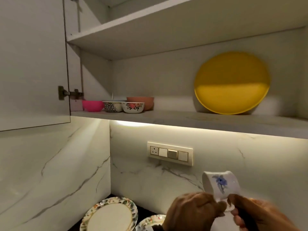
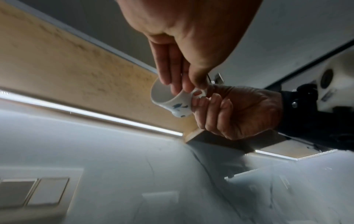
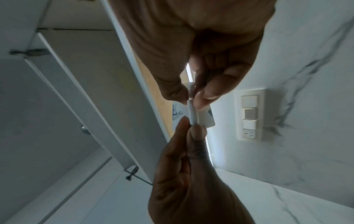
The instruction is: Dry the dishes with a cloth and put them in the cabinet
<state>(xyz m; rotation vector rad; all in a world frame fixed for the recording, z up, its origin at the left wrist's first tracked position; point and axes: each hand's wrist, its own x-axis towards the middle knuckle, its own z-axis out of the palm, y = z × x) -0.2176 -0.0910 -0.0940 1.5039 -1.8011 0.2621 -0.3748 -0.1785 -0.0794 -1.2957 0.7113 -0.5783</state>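
Observation:
A small white cup (image 1: 220,182) with a blue flower print is held tilted below the open cabinet's lower shelf (image 1: 183,119). My left hand (image 1: 215,207) pinches it at the rim and handle; in the left wrist view its fingers (image 2: 178,84) lie on the cup (image 2: 170,100). My right hand (image 1: 236,204) pinches the cup's handle (image 3: 191,112) from the other side, and its fingers (image 2: 214,106) curl beside the cup. No cloth can be made out.
On the shelf stand a pink bowl (image 1: 92,105), two patterned bowls (image 1: 132,107), a terracotta bowl (image 1: 143,101) and a yellow plate (image 1: 231,82) leaning on the back. The cabinet door (image 1: 33,64) hangs open at left. Floral plates (image 1: 110,214) lie on the counter. A switch panel (image 1: 170,153) is on the wall.

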